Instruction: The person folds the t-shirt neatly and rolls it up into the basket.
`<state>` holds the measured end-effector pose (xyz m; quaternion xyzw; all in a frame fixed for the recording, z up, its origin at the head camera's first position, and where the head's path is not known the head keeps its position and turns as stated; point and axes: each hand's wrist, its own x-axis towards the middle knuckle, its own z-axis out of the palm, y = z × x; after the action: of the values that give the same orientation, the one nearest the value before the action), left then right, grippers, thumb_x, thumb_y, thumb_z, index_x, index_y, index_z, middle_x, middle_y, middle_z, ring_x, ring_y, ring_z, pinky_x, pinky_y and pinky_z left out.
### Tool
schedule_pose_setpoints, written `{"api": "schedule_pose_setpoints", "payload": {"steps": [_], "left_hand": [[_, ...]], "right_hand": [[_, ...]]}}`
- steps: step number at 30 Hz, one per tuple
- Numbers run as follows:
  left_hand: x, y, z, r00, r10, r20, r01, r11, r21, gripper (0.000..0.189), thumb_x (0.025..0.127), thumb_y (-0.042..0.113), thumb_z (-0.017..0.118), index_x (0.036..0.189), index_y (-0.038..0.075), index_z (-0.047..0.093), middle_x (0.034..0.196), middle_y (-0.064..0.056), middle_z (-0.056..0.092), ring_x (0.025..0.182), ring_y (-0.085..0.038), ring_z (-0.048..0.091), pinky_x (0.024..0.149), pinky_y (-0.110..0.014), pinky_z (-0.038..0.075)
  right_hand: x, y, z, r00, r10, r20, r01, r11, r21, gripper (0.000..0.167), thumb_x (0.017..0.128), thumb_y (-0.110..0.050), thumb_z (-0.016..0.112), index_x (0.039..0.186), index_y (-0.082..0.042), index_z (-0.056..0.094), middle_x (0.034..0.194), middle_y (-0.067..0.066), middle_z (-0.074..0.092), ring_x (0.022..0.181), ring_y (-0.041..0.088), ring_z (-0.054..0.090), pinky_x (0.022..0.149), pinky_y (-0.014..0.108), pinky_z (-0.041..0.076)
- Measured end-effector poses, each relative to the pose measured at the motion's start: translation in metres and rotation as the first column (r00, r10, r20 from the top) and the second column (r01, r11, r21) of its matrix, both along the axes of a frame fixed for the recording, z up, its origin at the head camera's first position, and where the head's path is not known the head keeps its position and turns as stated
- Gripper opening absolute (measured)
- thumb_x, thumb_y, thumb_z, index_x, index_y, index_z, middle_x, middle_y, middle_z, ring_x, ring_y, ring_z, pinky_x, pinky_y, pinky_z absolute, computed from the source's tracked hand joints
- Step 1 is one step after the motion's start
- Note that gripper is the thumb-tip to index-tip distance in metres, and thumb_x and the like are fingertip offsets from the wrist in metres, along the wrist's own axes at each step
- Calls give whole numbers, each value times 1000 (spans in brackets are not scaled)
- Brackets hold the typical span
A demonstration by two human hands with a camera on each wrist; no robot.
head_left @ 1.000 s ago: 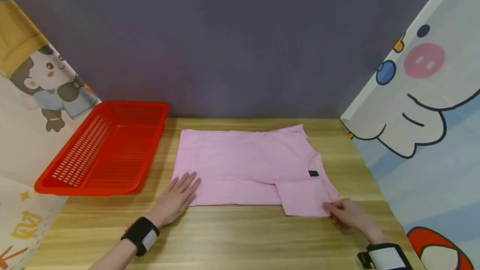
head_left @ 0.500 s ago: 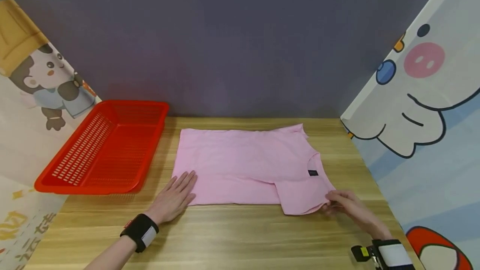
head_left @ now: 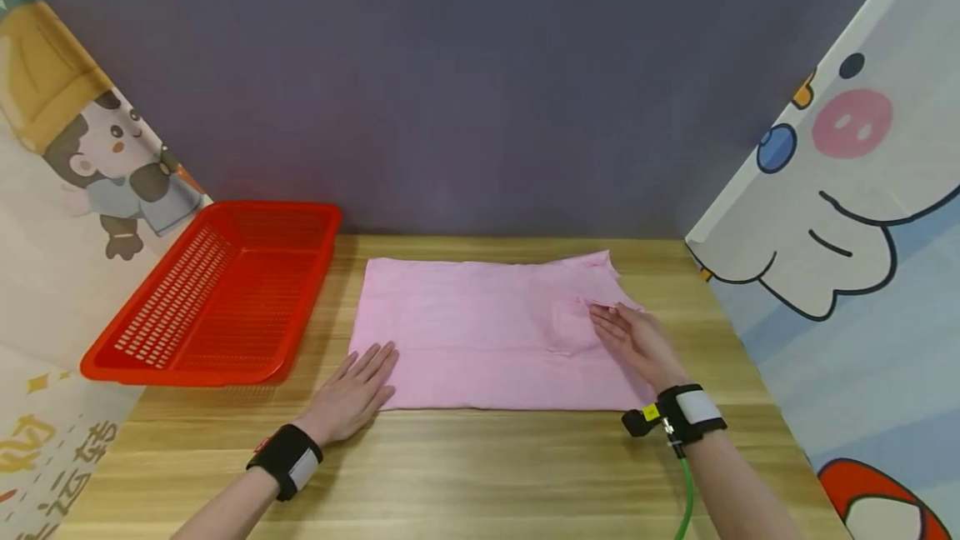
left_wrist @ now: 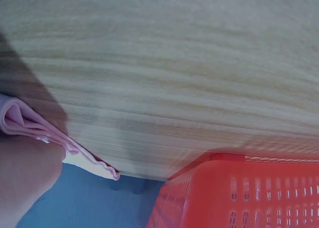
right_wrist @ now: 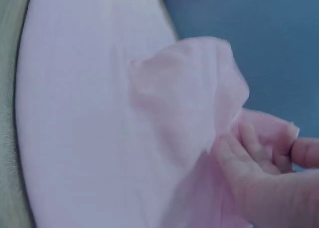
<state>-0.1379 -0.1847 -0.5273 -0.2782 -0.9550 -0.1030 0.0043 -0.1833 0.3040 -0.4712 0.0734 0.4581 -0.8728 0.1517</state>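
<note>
A pink T-shirt (head_left: 465, 315) lies folded lengthwise on the table, its layered edge also showing in the left wrist view. My left hand (head_left: 351, 394) rests flat with straight fingers on its near left corner. Over the shirt's right part, my right hand (head_left: 633, 340) pinches the edge of the sleeve (right_wrist: 189, 88) between thumb and fingers. That sleeve is turned back over the body and bulges up a little in the right wrist view. The neckline and its dark label are hidden under the turned-back cloth and the hand.
A red plastic basket (head_left: 247, 307) with slotted walls stands left of the shirt. The wood-grain table (head_left: 480, 473) ends at a dark back panel (head_left: 480, 90). Printed cartoon sheets flank both sides. A green cable (head_left: 686, 498) trails from the right wrist strap.
My right hand has moved from the near right corner up and left, carrying the sleeve from the near edge back onto the shirt. My left hand has stayed in place.
</note>
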Motion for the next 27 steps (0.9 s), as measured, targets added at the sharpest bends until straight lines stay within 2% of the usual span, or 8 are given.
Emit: {"api": "schedule_pose_setpoints", "payload": {"steps": [4,7,11,15,19,22,25,27], "left_hand": [[1,0,-2,1000,4,-3,-4,1000,-4,58,104,31,51,152,2,39,162,-14,37,151,-36,34,122,-58,24],[-1,-2,-9,999,6,-36,-6,1000,2,57,104,33,50,153,4,40,162,-12,37,151,-34,34,123,-55,23],[-1,-3,-10,998,-1,-69,2,1000,17,57,104,34,51,152,5,42,161,-12,39,149,-34,37,122,-56,25],[0,-2,-2,999,11,-43,-10,1000,13,57,103,32,52,151,2,42,159,-15,41,149,-35,37,121,-58,26],[-4,-5,1,995,47,-83,-45,999,28,56,102,26,55,147,-6,45,155,-22,45,146,-38,40,119,-58,29],[-8,-7,2,986,66,-155,-62,998,31,52,100,19,56,142,-11,47,150,-28,48,142,-41,45,117,-57,33],[-9,-10,2,976,65,-208,-63,998,13,49,99,15,57,137,-14,50,145,-31,52,139,-43,48,116,-56,36],[-9,-12,1,974,53,-219,-54,999,1,47,98,14,57,135,-15,52,143,-31,53,138,-43,50,116,-55,36]], "right_hand": [[-12,-6,-12,1000,17,13,-19,977,210,46,111,-23,32,153,-5,36,156,12,46,151,19,35,126,35,22],[-12,-7,-18,996,68,-52,-46,936,348,57,112,-23,26,160,1,8,168,19,12,157,28,12,128,39,12],[7,-3,-12,984,84,-158,21,821,570,57,112,-26,25,157,7,15,165,25,20,153,24,26,123,34,24],[34,8,-6,946,142,-292,161,575,802,49,110,-21,38,142,15,44,140,32,55,120,4,63,101,16,49],[52,22,-12,875,272,-402,335,260,906,27,103,-7,53,116,13,66,100,25,75,86,0,69,74,13,54],[60,31,-19,843,355,-404,413,52,909,19,97,-3,61,108,7,72,92,17,77,75,6,65,66,22,54],[66,35,-25,851,401,-338,390,-54,919,18,96,-7,64,107,4,74,96,17,77,72,9,62,65,31,55],[70,37,-27,865,406,-295,351,-69,934,20,96,-10,65,108,3,75,100,18,77,76,12,66,68,36,58]]}}
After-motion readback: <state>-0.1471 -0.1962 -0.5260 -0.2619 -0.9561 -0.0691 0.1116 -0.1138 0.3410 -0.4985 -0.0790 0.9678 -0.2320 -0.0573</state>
